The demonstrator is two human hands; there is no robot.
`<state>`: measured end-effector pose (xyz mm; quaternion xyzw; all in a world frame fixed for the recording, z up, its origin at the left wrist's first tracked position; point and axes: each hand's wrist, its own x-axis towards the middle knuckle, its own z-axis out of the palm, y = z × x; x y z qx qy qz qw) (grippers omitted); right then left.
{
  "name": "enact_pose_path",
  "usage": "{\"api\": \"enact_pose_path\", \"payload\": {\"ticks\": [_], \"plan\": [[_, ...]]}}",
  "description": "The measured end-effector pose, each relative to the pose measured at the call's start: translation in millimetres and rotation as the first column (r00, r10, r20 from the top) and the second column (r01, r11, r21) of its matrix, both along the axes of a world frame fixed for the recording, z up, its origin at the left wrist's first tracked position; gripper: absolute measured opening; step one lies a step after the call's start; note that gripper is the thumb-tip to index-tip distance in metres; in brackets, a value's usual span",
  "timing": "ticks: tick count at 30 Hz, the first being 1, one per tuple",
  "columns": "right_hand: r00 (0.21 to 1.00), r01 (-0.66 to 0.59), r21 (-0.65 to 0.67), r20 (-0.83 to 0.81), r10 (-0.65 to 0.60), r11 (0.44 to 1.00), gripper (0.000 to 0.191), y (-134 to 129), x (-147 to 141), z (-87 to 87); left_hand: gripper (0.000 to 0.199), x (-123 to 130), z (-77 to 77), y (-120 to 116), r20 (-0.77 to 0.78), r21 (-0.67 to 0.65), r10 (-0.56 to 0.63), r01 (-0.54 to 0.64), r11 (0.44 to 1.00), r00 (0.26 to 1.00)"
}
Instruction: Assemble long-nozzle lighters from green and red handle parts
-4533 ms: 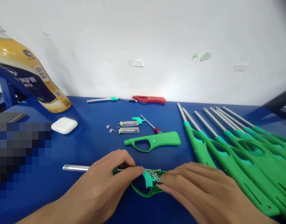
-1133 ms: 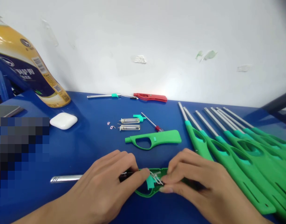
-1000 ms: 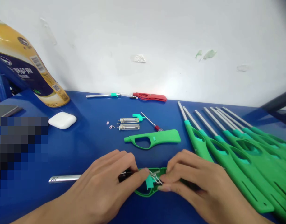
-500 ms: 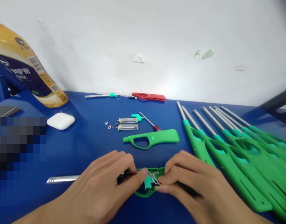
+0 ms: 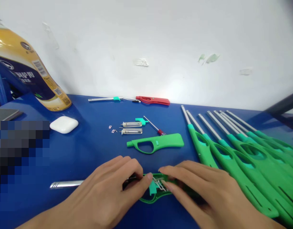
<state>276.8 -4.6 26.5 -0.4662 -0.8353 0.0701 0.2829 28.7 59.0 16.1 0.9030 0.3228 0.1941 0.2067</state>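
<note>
An opened green lighter casing (image 5: 151, 200) lies at the front of the table, inner side up, with a silver metal tube (image 5: 67, 184) sticking out to the left. My left hand (image 5: 113, 187) is closed on its tube end, thumb beside the turquoise trigger (image 5: 152, 187). Thin white wires (image 5: 160, 184) bend loosely just right of the trigger. My right hand (image 5: 203, 187) covers the casing's handle end, its thumb near the wires and its index finger over the upper edge. Beyond both hands lies a separate green casing half (image 5: 170, 141). Palms hide much of the inside.
Several green lighters (image 5: 246, 178) lie on the right. Clear fuel tanks (image 5: 132, 131), a screwdriver (image 5: 161, 132) and a red casing (image 5: 153, 100) lie farther back. On the left are a white case (image 5: 64, 124) and a bottle (image 5: 41, 70). A wall (image 5: 160, 41) stands behind.
My right thumb and index finger have moved apart from their pinch near the wires. That hand now spreads over the handle end. The left hand keeps its hold.
</note>
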Motion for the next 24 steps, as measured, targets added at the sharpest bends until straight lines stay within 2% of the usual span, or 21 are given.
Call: {"api": "enact_pose_path", "payload": {"ticks": [3, 5, 6, 8, 10, 11, 15, 18, 24], "plan": [[1.000, -0.007, 0.010, 0.030, 0.006, 1.000, 0.023, -0.2, 1.1, -4.4, 0.036, -1.3, -6.7, -1.5, 0.038, -0.110, 0.081, -0.077, 0.991, 0.996], [1.000, -0.011, 0.003, 0.025, 0.011, 1.000, 0.029, -0.5, 1.8, -6.5, 0.031, -3.9, -12.4, -2.1, 0.056, -0.131, 0.083, -0.075, 0.989, 0.995], [1.000, -0.012, -0.006, 0.021, 0.012, 1.000, 0.032, -0.4, 2.1, -7.2, 0.028, -5.7, -15.0, -1.8, 0.058, -0.099, 0.050, -0.044, 0.994, 0.997], [1.000, -0.021, -0.014, 0.021, 0.021, 1.000, 0.038, 0.2, 2.4, -8.3, 0.022, -9.5, -19.0, -0.1, 0.059, 0.067, -0.056, 0.052, 0.996, 0.997], [1.000, -0.021, 0.007, 0.014, 0.021, 1.000, 0.041, 1.1, 2.6, -9.0, 0.026, -13.2, -20.6, 2.5, 0.058, 0.257, -0.154, 0.135, 0.957, 0.986], [1.000, -0.016, 0.009, 0.014, 0.016, 1.000, 0.041, 1.6, 2.5, -9.2, 0.030, -14.7, -20.5, 3.6, 0.055, 0.309, -0.183, 0.157, 0.938, 0.982], [1.000, -0.001, 0.044, 0.023, 0.000, 0.999, 0.038, 3.3, 1.6, -8.6, 0.032, -15.6, -16.2, 4.7, 0.037, 0.260, -0.196, 0.180, 0.949, 0.980], [0.999, 0.018, 0.069, 0.044, -0.021, 0.997, 0.035, 4.9, 0.7, -8.0, 0.028, -13.3, -13.7, 3.2, 0.062, 0.240, -0.151, 0.132, 0.962, 0.987], [0.998, 0.020, 0.097, 0.049, -0.024, 0.995, 0.030, 4.3, 0.1, -9.8, 0.026, -13.9, -16.6, 2.1, 0.065, 0.279, -0.145, 0.122, 0.953, 0.987]]}}
